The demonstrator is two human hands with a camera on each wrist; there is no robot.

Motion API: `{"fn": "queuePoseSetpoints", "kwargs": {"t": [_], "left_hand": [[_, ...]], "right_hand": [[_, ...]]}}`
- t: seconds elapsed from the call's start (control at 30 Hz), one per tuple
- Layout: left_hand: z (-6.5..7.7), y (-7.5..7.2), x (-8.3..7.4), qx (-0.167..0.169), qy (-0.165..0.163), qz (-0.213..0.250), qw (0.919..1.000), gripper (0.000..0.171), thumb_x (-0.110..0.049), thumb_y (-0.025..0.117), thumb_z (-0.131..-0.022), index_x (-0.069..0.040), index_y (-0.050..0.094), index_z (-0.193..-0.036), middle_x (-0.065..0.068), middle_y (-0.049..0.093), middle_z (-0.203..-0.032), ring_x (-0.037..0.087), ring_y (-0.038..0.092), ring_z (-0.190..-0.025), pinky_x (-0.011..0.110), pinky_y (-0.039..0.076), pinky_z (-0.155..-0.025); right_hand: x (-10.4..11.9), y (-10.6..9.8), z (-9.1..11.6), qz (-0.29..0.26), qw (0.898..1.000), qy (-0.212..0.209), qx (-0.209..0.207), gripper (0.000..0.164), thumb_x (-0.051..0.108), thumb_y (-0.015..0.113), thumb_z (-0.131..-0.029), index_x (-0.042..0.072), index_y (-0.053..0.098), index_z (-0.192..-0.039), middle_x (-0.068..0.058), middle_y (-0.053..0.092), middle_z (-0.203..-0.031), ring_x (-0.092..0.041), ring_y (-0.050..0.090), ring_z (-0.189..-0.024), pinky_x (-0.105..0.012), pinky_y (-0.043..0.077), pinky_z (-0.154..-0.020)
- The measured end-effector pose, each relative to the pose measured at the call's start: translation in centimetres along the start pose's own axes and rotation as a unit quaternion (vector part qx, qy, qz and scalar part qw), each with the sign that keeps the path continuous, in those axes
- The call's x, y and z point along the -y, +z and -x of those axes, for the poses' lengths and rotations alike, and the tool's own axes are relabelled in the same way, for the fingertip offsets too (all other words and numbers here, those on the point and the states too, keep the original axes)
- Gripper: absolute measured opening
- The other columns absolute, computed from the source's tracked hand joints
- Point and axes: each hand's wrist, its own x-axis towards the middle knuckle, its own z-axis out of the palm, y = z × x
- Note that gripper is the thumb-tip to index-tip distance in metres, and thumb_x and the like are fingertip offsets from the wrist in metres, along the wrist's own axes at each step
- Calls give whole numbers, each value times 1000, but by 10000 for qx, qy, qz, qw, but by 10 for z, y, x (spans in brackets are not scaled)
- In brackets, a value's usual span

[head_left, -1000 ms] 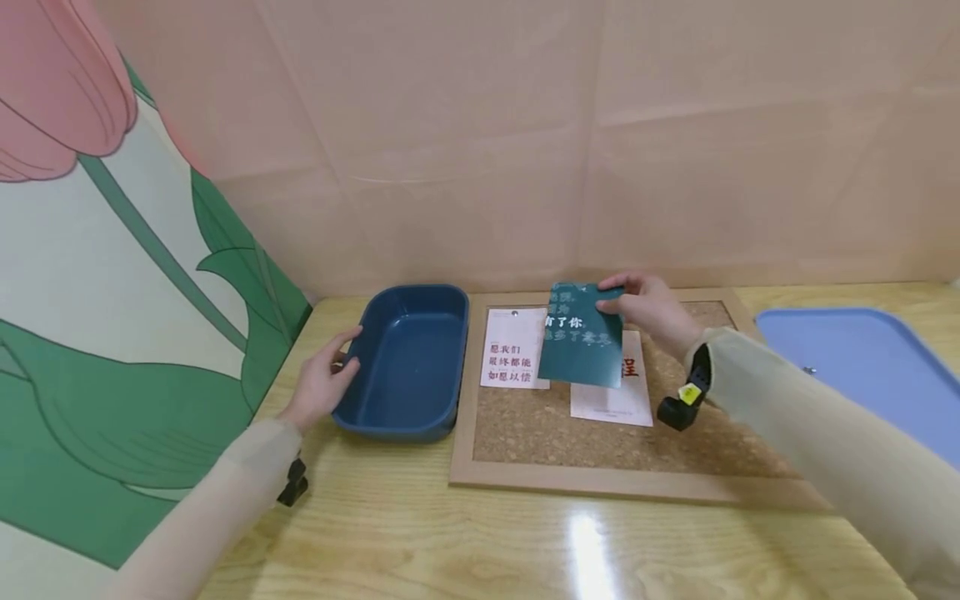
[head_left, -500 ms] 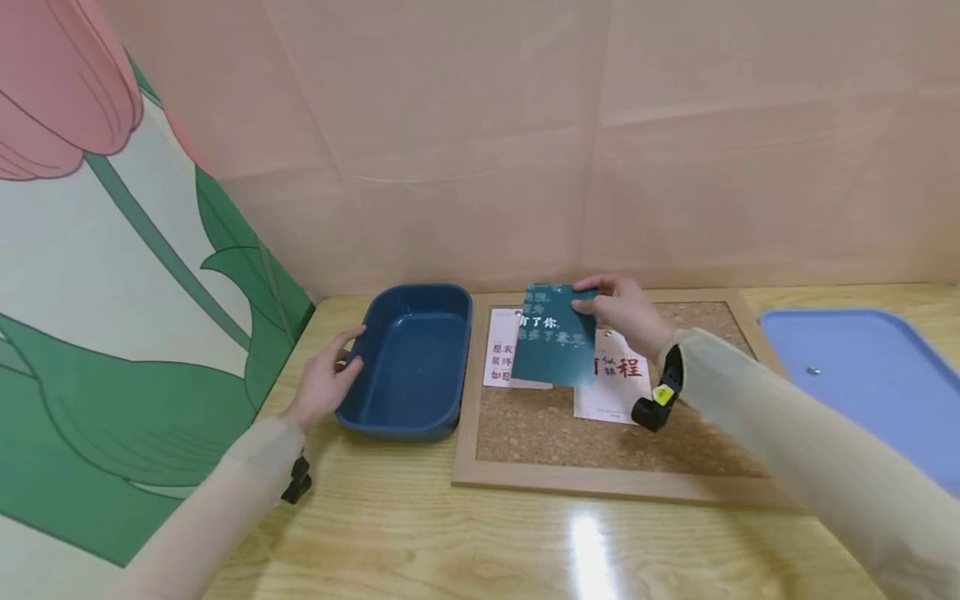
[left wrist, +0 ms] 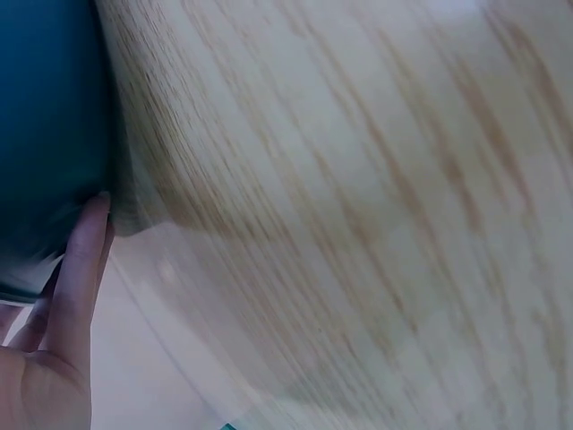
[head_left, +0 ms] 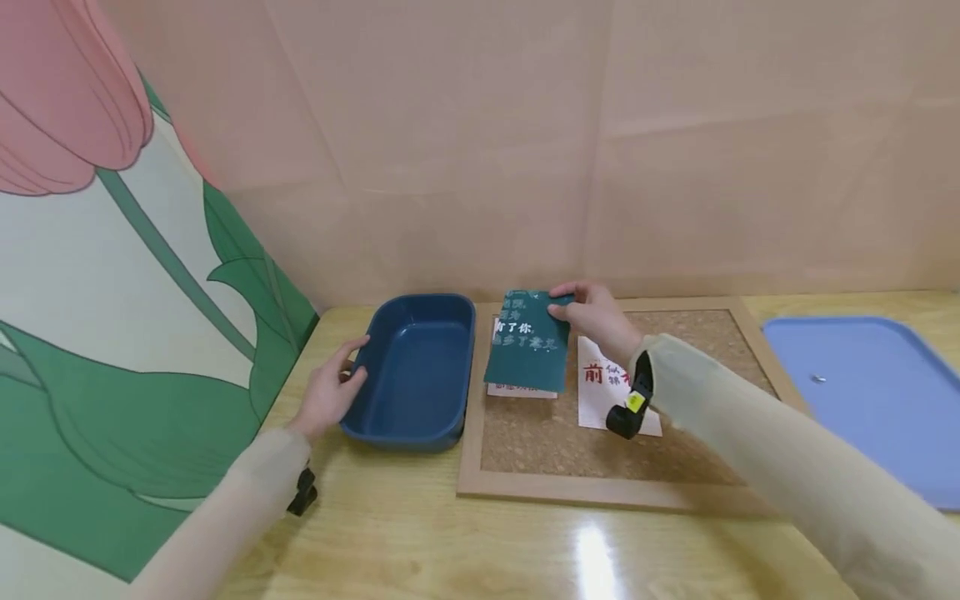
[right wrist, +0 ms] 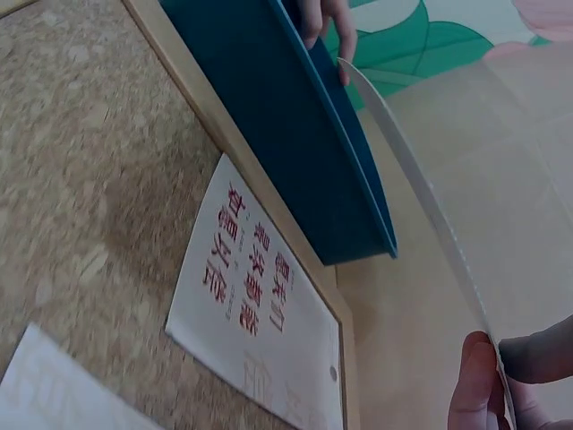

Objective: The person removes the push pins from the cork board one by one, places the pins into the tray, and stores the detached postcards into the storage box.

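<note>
My right hand pinches the top right corner of a dark green card with pale lettering. The card is held up above the framed corkboard, and in the right wrist view it appears nearly edge-on between thumb and fingers. Behind it in the head view, a white card with red lettering is mostly covered; a tack shows near its top in the right wrist view. A second white card lies on the cork, partly behind my right wrist. My left hand grips the left rim of a blue basin.
A light blue tray with one small metallic tack sits right of the corkboard. The wooden table runs along the front. Pink sheeting rises behind, and a tulip-printed panel stands at left.
My right hand has carried the green card leftward, from over the right white card to over the left one. My left hand has stayed on the basin's rim.
</note>
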Motion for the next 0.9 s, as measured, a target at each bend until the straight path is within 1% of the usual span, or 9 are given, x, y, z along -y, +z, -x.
{"fn": "queuePoseSetpoints", "kwargs": {"t": [0.17,0.27,0.37,0.43,0.53,0.67,0.8,0.9], "left_hand": [[-1,0,0,-108,1,64,9999,46,-6,51,-95,-9,46,-141,23,67,-95,26,60,-73,32,46,-66],[-3,0,0,-104,45,30,9999,46,-5,51,-95,-9,47,-141,22,67,-94,24,60,-72,32,46,-65],[-5,-1,0,-84,64,4,9999,46,-5,51,-95,-9,47,-141,22,67,-93,22,59,-69,31,45,-63],[-5,-1,-1,-83,81,-24,9999,46,-5,51,-94,-9,47,-140,22,67,-93,22,59,-69,31,45,-63],[-6,0,-1,-84,95,-52,9999,47,-5,52,-94,-9,47,-140,22,67,-94,22,60,-70,31,46,-64],[-6,1,-1,-65,86,-46,9999,47,-5,52,-94,-10,47,-140,22,67,-94,23,60,-71,31,46,-65],[-5,2,-1,-44,136,-18,9999,46,-6,52,-95,-9,46,-141,22,66,-94,23,58,-71,30,45,-64],[-6,2,1,-62,210,-14,9998,46,-5,51,-95,-8,46,-140,22,66,-95,22,58,-72,29,45,-64]], "right_hand": [[7,11,-2,-141,9999,-44,-70,32,13,50,-98,-3,52,-127,-18,51,-123,-22,54,-97,-33,46,-88],[10,18,-4,-218,9997,-43,-84,32,13,50,-99,-4,52,-126,-18,53,-122,-20,55,-95,-29,47,-84],[11,24,-5,-302,9995,-70,-26,32,12,50,-99,-3,53,-126,-17,53,-118,-19,57,-91,-29,49,-82],[12,29,-6,-364,9993,-100,39,32,11,49,-98,-3,53,-126,-17,53,-117,-20,58,-90,-31,50,-83],[11,35,-6,-406,9991,-95,98,31,12,50,-98,-2,53,-126,-16,53,-118,-20,58,-92,-32,50,-83],[9,43,-6,-305,9995,-33,61,29,13,52,-97,2,55,-124,-14,55,-118,-20,57,-94,-36,50,-84],[7,48,-7,-222,9997,-57,24,28,13,53,-96,3,57,-123,-14,54,-117,-22,56,-94,-43,50,-88],[6,51,-9,-264,9996,-24,47,28,12,54,-96,3,57,-123,-14,53,-118,-24,56,-95,-42,50,-88]]}}
